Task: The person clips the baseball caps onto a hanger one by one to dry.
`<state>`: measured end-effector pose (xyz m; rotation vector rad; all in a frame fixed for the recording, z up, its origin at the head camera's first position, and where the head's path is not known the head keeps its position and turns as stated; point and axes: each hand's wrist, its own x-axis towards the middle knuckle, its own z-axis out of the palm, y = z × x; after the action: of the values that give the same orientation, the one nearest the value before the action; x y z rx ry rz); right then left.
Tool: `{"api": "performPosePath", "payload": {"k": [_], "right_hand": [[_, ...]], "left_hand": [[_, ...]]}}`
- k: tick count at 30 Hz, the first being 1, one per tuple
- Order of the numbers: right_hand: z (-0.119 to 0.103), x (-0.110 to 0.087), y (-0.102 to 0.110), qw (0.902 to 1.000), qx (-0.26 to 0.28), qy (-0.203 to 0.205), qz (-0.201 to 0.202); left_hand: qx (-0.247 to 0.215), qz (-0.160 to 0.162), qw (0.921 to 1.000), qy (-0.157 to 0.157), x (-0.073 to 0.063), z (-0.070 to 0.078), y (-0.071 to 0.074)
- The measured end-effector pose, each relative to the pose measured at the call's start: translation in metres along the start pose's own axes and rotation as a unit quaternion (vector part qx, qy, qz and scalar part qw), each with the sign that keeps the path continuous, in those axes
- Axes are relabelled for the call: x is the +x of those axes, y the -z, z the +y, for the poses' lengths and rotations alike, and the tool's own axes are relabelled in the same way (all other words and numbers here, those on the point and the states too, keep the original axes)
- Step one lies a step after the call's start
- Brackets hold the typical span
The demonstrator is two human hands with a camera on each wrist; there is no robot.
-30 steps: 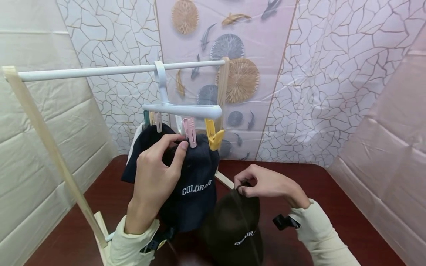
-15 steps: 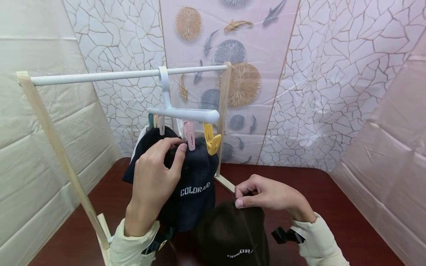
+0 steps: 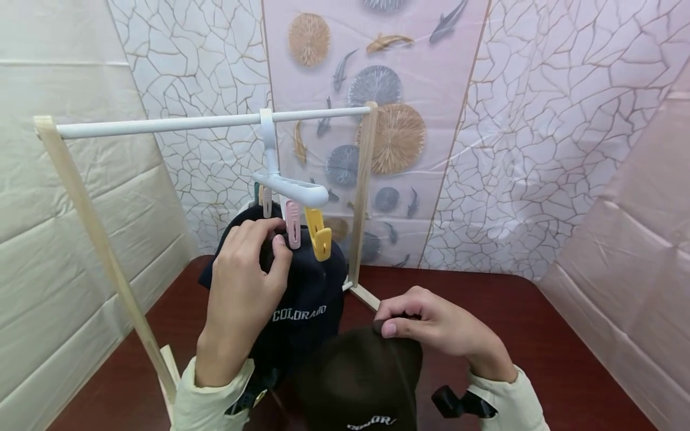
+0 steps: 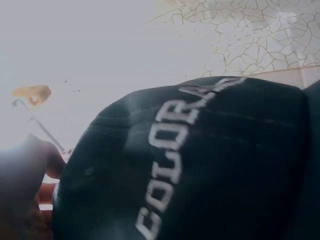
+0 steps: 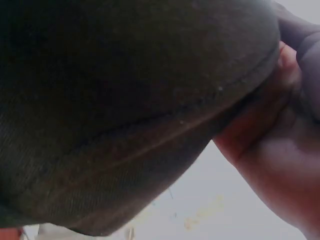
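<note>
A navy cap (image 3: 318,287) lettered COLORADO hangs by a pink clothespin (image 3: 293,224) from a pale blue hanger (image 3: 291,187). My left hand (image 3: 239,293) pinches the navy cap's upper left edge, beside the clothespin. A yellow clothespin (image 3: 318,234) on the hanger's near end overlaps the cap; whether it grips the fabric I cannot tell. Lower right, my right hand (image 3: 431,326) pinches the top of a dark brown cap (image 3: 361,371) with similar white lettering, partly cut off by the frame. The brown cap (image 5: 125,90) fills most of the right wrist view.
The hanger hooks over a white rod (image 3: 162,124) between wooden posts (image 3: 363,197). Behind the navy cap, another dark cap (image 3: 229,239) hangs near a grey clothespin (image 3: 267,202). The dark red table (image 3: 485,311) lies below, with patterned cloth walls (image 3: 550,131) around.
The hanger's near end has swung left, and the navy cap and yellow clothespin with it. My left hand has shifted slightly left. The brown cap has come lower and left in my right hand.
</note>
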<state>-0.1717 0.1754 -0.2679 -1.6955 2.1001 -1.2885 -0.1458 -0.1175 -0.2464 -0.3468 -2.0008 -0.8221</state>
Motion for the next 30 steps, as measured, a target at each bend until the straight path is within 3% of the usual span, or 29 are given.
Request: {"api": "performPosePath", "payload": {"k": [13, 19, 22, 25, 30], "right_hand": [[-0.006, 0.020, -0.016, 0.9976, -0.028, 0.027, 0.057], [-0.006, 0.029, -0.022, 0.9943, -0.065, 0.033, 0.078], [-0.009, 0.033, -0.022, 0.9909, -0.087, 0.014, 0.102], [-0.012, 0.036, -0.021, 0.9875, -0.098, -0.004, 0.123], [-0.011, 0.043, -0.020, 0.9826, -0.116, -0.014, 0.145]], "left_hand": [[-0.015, 0.010, 0.9995, 0.026, -0.001, 0.002, 0.014], [-0.026, 0.038, 0.9988, 0.015, -0.002, 0.003, 0.018], [-0.038, 0.051, 0.9980, 0.002, -0.002, 0.004, 0.020], [-0.057, 0.055, 0.9968, -0.007, -0.001, 0.005, 0.022], [-0.128, 0.056, 0.9902, -0.015, 0.000, 0.009, 0.027]]}}
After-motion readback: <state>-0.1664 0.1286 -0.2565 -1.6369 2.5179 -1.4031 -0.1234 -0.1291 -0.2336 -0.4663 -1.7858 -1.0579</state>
